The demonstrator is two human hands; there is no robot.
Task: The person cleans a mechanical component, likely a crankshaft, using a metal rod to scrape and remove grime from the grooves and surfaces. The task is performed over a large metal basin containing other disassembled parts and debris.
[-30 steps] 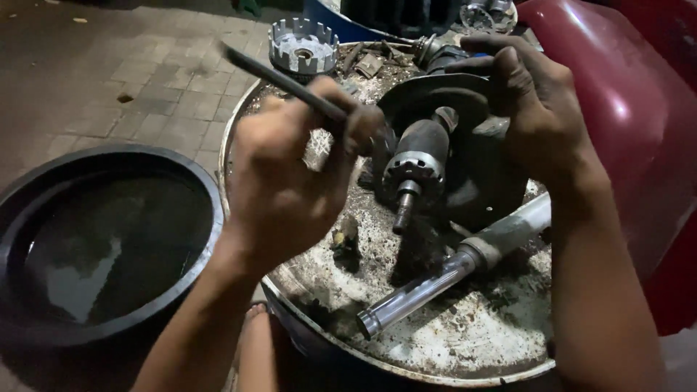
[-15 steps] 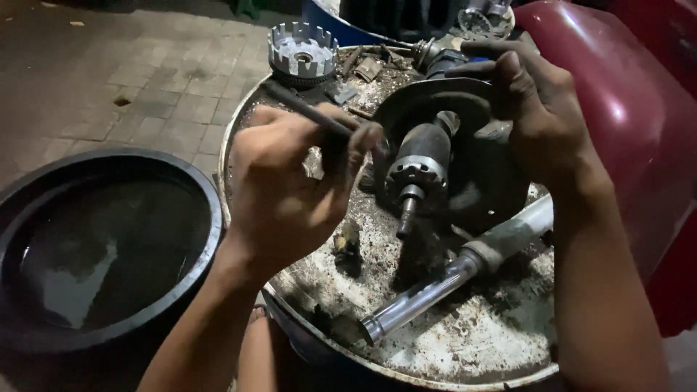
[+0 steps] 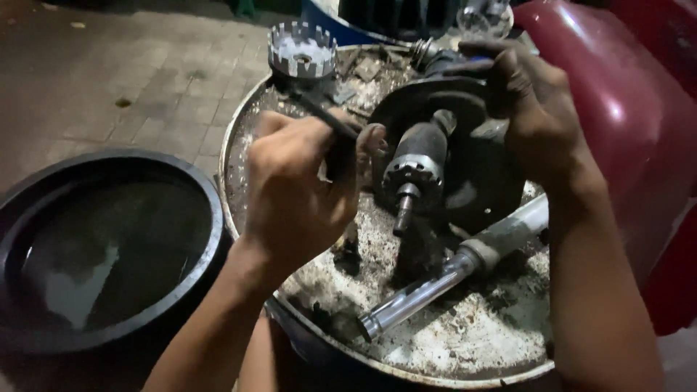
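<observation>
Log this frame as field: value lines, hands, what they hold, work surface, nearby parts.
left hand: closed around a thin dark rod tool, tip toward the part
right hand: gripping the top rim of the dark disc assembly
assembly: splined shaft points toward the camera
surface: grimy round drum top
on drum: metal tube lying flat; notched ring part at far edge
left of drum: black basin holding liquid

This looks like an outdoor or street-side repair workshop: a grimy steel drum top (image 3: 465, 341) serves as the desk, strewn with greasy engine parts, a notched clutch basket (image 3: 302, 49) and a chrome shaft (image 3: 417, 301), beside a black tub (image 3: 109, 247) on paving bricks (image 3: 138, 80).
</observation>
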